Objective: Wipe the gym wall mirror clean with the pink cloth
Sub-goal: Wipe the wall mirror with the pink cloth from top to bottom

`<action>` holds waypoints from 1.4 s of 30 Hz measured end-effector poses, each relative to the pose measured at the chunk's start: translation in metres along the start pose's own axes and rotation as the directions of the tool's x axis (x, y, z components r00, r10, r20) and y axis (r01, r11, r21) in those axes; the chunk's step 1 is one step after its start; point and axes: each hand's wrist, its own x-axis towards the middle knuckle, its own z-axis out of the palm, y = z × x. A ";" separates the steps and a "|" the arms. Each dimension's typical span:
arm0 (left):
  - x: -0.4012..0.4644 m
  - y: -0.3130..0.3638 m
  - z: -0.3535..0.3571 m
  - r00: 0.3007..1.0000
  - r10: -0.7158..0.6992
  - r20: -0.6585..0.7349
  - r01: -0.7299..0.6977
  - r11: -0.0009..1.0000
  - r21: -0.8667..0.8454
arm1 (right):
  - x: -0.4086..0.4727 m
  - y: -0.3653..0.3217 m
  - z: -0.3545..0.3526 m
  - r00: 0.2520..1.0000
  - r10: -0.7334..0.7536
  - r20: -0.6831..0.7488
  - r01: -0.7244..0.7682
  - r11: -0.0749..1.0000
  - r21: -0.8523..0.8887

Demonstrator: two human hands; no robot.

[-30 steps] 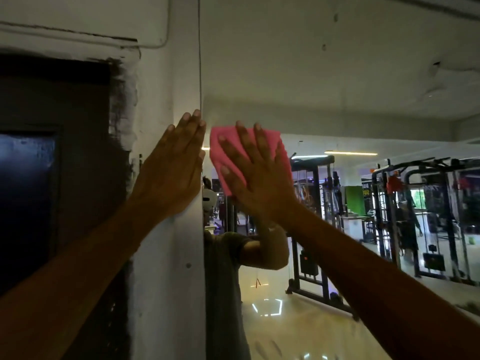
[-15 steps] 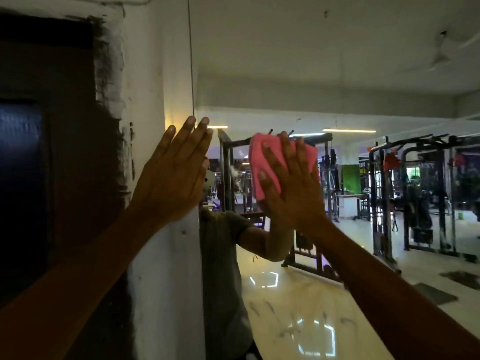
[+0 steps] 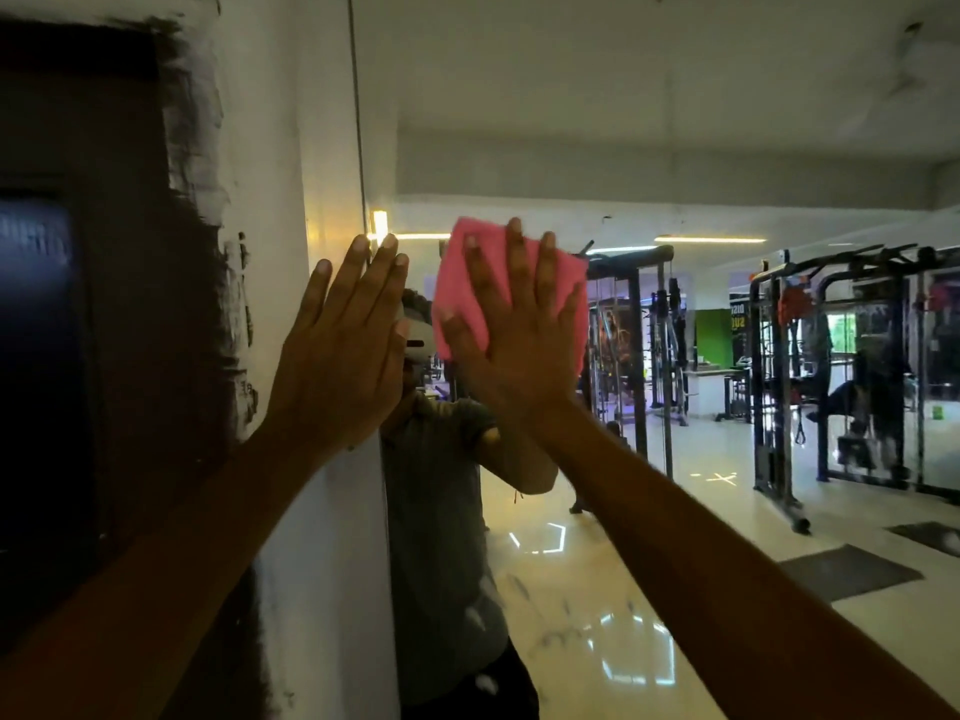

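The wall mirror [image 3: 675, 148] fills the right part of the head view, its left edge running down beside a white pillar. A folded pink cloth [image 3: 457, 283] lies flat against the glass near that edge. My right hand [image 3: 519, 345] presses it to the mirror with straight, spread fingers. My left hand [image 3: 343, 356] rests flat across the pillar and the mirror's left edge, fingers straight, holding nothing. Smears show low on the glass.
The white pillar [image 3: 322, 563] stands left of the mirror, with a dark panel [image 3: 78, 356] further left. The mirror reflects a person in a grey shirt, black gym racks [image 3: 831, 381] and a glossy floor.
My right hand slid the pink cloth right along the glass, then back left toward the mirror's edge. My left hand stayed flat on the pillar. The view tilted slightly downward.
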 end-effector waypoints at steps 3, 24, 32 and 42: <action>0.001 -0.003 -0.003 1.000 0.020 0.003 -0.020 1.000 0.000 | -0.040 0.015 0.004 0.990 -0.132 0.048 0.131 0.991 0.026; -0.001 -0.008 0.000 0.999 0.017 0.032 -0.018 0.999 0.049 | -0.034 0.037 0.011 0.990 -0.135 -0.035 0.136 0.990 0.031; -0.001 0.013 0.002 0.996 -0.082 -0.018 0.082 0.996 0.019 | -0.051 0.031 0.011 0.983 -0.186 -0.015 0.186 0.982 0.028; 0.016 0.042 0.006 1.000 -0.024 -0.010 0.024 1.000 -0.014 | -0.069 0.069 0.002 0.964 -0.261 0.042 0.263 0.963 -0.054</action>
